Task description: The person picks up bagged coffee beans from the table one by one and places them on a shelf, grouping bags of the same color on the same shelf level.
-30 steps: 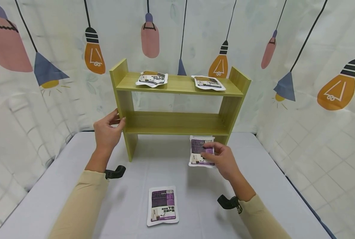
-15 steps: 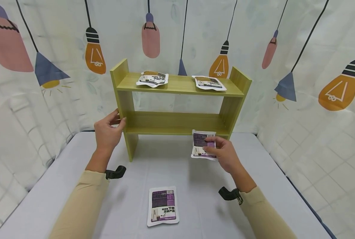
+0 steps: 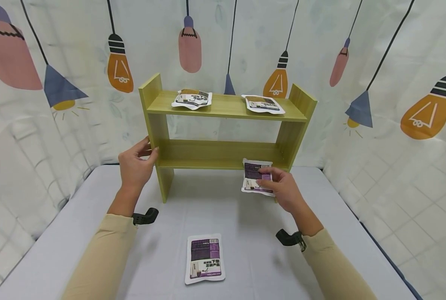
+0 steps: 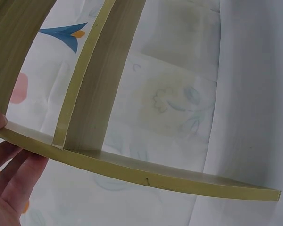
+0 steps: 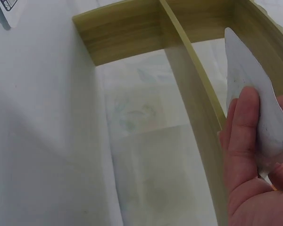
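Observation:
My left hand [image 3: 136, 163] grips the left side panel of a yellow-green wooden shelf [image 3: 223, 163]; in the left wrist view the thumb lies inside the panel [image 4: 165, 181] and the fingers outside. With its thumb and fingers, my right hand [image 3: 284, 188] pinches a white pouch [image 3: 254, 177] with a purple and black label. The pouch is held up before the right part of the middle board, overlapping its front edge in the head view. From the right wrist, the pouch's plain white back [image 5: 254, 80] shows, fingers flat along it.
Another purple-labelled pouch [image 3: 205, 258] lies on the white-covered table [image 3: 163, 258] near the front. On the top board rest two pouches with brown and black labels, one left [image 3: 191, 99], one right [image 3: 263, 104]. A lamp-patterned curtain [image 3: 223, 46] hangs behind the shelf.
My right hand has raised the pouch and carried it slightly forward, from below the middle board up to its front edge. The left hand keeps its hold on the side panel.

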The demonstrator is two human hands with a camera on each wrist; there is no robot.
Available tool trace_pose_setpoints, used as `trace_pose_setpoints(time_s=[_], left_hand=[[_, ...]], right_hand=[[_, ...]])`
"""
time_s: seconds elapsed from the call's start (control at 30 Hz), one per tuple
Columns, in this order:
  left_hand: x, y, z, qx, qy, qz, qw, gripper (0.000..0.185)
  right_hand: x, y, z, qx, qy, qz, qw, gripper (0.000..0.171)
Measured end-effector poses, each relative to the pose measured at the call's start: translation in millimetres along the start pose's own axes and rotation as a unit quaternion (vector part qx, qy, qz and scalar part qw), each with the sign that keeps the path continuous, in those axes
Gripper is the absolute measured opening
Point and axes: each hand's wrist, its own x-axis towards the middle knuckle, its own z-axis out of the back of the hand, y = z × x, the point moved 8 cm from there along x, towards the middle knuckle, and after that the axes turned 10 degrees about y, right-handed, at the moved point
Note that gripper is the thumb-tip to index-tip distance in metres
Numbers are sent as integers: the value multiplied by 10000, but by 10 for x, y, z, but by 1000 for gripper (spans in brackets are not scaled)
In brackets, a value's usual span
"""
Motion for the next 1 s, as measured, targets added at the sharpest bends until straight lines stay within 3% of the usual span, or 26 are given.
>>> trace_pose_setpoints(time_s=[0.23, 0.43, 0.73, 1.0], left_hand=[[0, -14, 6, 23, 6, 13, 10000, 43], [3, -22, 4, 88, 38, 50, 9999, 43], [7, -15, 2, 84, 27, 31, 10000, 43], [11, 3, -9, 178, 16, 57, 9998, 43]], right_hand=[[45, 33, 19, -107, 122, 17, 9999, 50], [51, 87, -14, -77, 518, 229, 9984, 62], [17, 102, -55, 37, 1103, 145, 9938, 75], [19, 102, -60, 110, 1212, 150, 9925, 77]])
